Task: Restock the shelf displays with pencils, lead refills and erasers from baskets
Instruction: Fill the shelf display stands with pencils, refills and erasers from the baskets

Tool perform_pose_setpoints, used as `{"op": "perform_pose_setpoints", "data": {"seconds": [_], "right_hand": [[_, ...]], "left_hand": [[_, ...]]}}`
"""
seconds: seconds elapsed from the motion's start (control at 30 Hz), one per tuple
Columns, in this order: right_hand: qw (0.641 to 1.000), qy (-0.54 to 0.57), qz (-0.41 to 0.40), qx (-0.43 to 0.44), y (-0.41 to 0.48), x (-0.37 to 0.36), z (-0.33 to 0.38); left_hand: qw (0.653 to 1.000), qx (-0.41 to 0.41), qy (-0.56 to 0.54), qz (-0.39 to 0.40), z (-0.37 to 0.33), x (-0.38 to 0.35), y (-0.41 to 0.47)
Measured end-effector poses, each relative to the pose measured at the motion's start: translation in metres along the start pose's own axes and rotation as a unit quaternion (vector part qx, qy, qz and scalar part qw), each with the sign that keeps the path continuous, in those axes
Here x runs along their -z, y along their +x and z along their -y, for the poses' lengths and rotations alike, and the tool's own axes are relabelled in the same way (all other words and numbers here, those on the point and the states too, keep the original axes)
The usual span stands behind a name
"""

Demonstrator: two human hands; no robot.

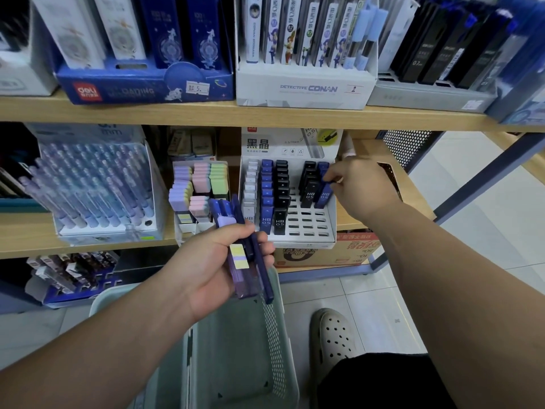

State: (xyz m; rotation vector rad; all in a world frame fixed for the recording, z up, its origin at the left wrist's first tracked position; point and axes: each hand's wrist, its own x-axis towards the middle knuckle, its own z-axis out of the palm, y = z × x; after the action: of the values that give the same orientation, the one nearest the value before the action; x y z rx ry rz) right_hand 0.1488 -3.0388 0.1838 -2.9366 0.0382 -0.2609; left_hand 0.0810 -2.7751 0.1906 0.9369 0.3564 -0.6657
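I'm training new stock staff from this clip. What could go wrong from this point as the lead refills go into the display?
1. The left hand grips a loose bundle of refill cases plus an eraser; one could slip out, though the basket below might catch it.
2. The right hand is pushing a blue refill case among standing black ones; a nudge could tip them.
3. Many tray slots are open, so colours could get mixed.

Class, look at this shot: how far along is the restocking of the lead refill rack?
Partly done. The white rack already has full rows of refill cases on its left. In hand: the right hand is slotting a blue case into the right column. Left: the front right slots are empty, and the left hand holds a bundle over the basket.
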Motion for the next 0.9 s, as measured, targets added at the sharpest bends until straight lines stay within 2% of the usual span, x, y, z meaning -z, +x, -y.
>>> {"op": "perform_pose_setpoints", "data": {"seconds": [0.13,0.2,0.23,0.3,0.37,0.43,0.73,0.9], "right_hand": [[0.997,-0.016,-0.076,-0.004,0.000,0.009,0.015],[0.991,0.099,-0.085,-0.007,-0.004,0.022,0.034],[0.981,0.189,-0.038,-0.015,-0.009,0.029,0.046],[0.934,0.332,0.127,-0.027,-0.022,0.038,0.069],[0.901,0.358,0.244,-0.010,-0.034,0.039,0.084],[0.883,0.373,0.285,-0.010,-0.041,0.036,0.091],[0.813,0.500,0.297,-0.013,-0.051,0.032,0.100],[0.819,0.524,0.227,-0.045,-0.045,0.038,0.086]], "left_hand": [[1.000,-0.010,-0.015,0.010,0.000,0.000,-0.002],[1.000,-0.012,-0.018,0.015,-0.001,0.001,-0.003],[1.000,-0.013,-0.018,0.021,-0.002,0.001,-0.004],[0.999,-0.017,-0.017,0.034,-0.003,0.001,-0.006],[0.999,-0.022,-0.015,0.047,-0.002,-0.002,-0.008],[0.998,-0.033,-0.017,0.047,-0.001,-0.004,-0.010],[0.997,-0.041,-0.045,0.047,-0.002,-0.002,-0.013],[0.999,-0.043,-0.009,0.030,0.000,-0.003,-0.012]]}}
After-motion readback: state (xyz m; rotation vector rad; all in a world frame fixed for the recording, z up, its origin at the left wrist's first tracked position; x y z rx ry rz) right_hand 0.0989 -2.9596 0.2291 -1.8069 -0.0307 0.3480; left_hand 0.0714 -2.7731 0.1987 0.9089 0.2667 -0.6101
